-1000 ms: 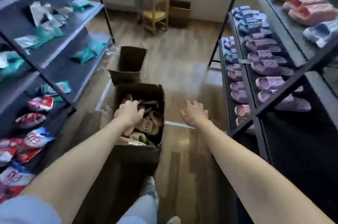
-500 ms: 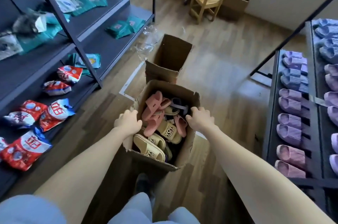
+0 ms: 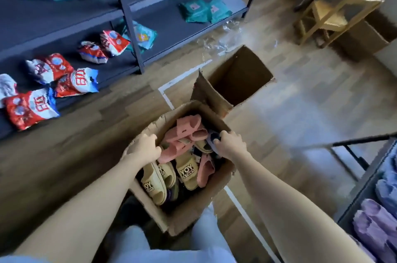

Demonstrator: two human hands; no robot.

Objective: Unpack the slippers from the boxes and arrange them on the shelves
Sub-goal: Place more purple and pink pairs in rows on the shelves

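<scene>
left hand (image 3: 142, 151) grips box (image 3: 184, 218) left rim | right hand (image 3: 231, 144) grips right rim | slippers (image 3: 187, 173) inside

Front box (image 3: 187, 217): brown cardboard, matt; rim torn and rough.
Pink slippers (image 3: 184, 133): moulded foam-like plastic, matt, smooth.
Beige slippers (image 3: 153, 185): same finish; printed strap lettering.
Snack bags (image 3: 30, 108): plastic film, glossy, crinkled.
Shelf frame (image 3: 126, 17): dark metal, matt.
Floor (image 3: 311, 101): wood-look planks, slight sheen.
Chair (image 3: 330, 15): pale wood.

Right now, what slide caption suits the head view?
The left hand and right hand grip opposite rims of a cardboard box of pink and tan slippers.
</scene>
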